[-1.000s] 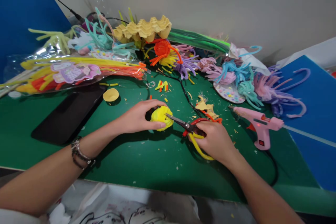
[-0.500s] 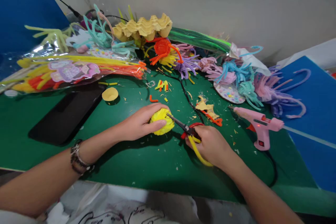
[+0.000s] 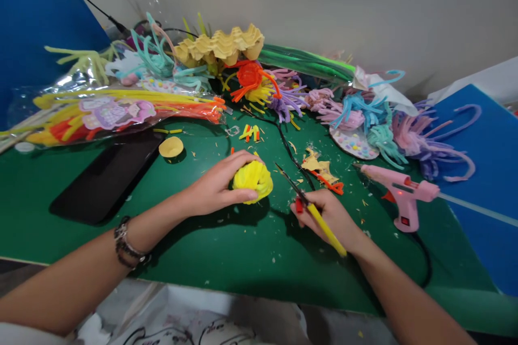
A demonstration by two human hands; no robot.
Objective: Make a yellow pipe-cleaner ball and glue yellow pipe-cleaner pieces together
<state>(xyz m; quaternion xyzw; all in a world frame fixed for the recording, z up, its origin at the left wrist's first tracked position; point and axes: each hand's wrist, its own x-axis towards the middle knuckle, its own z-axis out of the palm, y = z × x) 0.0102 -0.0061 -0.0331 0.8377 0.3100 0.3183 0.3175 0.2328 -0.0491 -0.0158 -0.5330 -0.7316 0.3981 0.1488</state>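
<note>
My left hand (image 3: 224, 186) is closed around a yellow fuzzy bundle (image 3: 259, 179) that looks wound from pipe cleaners, with a small gap in its right side. Scissors (image 3: 293, 184) with dark blades and a red handle are gripped in my right hand (image 3: 332, 215). Their tips point up and left, apart from the bundle. A yellow strip (image 3: 327, 230), which looks like a pipe cleaner, lies along the same hand; whether the fingers hold it is hard to tell. Beyond the hands lie short yellow and orange cuttings (image 3: 251, 132).
A pink hot glue gun (image 3: 404, 194) stands at the right, its light lit. Torn carton scraps (image 3: 319, 164) lie near the scissors. Left are a dark phone or tablet (image 3: 107, 180) and a carton cup (image 3: 171, 147). Bagged pipe cleaners (image 3: 174, 108) and an egg carton (image 3: 226, 43) line the back.
The scissors have come away from the yellow bundle, moving right, and their blades have turned. The yellow strip by my right hand now lies straighter. My left hand still holds the bundle.
</note>
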